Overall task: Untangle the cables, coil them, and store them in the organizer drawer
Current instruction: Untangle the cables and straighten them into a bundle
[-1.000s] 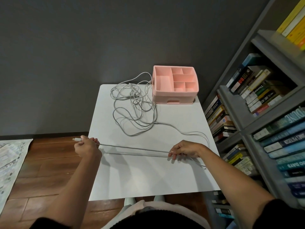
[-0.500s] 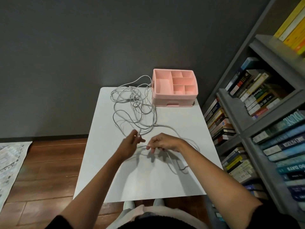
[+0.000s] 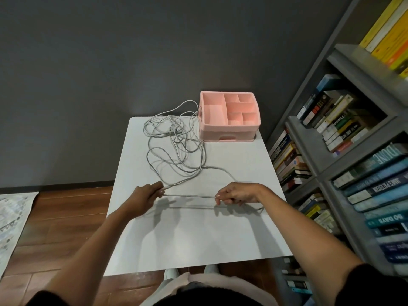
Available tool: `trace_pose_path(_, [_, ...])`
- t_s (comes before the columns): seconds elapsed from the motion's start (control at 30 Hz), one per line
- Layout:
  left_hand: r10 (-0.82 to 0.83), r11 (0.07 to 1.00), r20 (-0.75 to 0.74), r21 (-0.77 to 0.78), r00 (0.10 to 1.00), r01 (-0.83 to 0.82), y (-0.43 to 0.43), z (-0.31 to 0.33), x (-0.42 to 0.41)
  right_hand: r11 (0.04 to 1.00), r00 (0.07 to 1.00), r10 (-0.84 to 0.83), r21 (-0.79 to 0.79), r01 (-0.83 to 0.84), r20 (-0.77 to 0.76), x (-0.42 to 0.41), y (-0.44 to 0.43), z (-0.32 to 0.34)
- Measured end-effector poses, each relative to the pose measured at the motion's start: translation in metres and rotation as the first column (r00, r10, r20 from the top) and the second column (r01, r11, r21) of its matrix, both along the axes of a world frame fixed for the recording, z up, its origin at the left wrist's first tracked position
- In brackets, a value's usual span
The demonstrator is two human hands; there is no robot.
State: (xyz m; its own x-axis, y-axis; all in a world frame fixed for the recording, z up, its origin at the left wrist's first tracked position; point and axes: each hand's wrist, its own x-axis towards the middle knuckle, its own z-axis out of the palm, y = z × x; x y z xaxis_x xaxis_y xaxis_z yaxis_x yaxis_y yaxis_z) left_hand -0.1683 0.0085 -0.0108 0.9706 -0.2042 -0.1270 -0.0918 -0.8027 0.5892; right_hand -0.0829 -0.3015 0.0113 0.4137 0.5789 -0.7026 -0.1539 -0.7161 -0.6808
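Grey cable [image 3: 189, 196] runs as a straight, taut span between your two hands, just above the white bench [image 3: 198, 239]. Your left hand [image 3: 150, 194] pinches one end of the span and your right hand [image 3: 234, 194] pinches the other, fingers curled round it. From your left hand a strand leads back into the loose tangle [image 3: 174, 146], which lies beside the pink organizer [image 3: 229, 129]. Its drawer [image 3: 227, 136] looks closed.

Expect the cable to be light, thin and limp, with a smooth jacket that slides through a loose pinch. It will likely spring out of any coil you let go of. Grip the cord itself close to a free end, not the plug. Draw slack gently, since hard pulls would probably tighten the crossings in the tangle.
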Motion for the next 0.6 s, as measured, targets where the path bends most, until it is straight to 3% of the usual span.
trace_pose_path(0.4, [0.106, 0.989, 0.001, 0.100, 0.994, -0.105, 0.045, -0.021, -0.010, 0.986, 0.996, -0.089, -0.142, 0.087, -0.007, 0.014, -0.060, -0.006])
trace_pose_path(0.6, [0.076, 0.992, 0.094, 0.094, 0.993, -0.085, 0.051, -0.026, -0.008, 0.980, 0.992, -0.124, -0.152, 0.126, 0.025, 0.023, -0.072, 0.002])
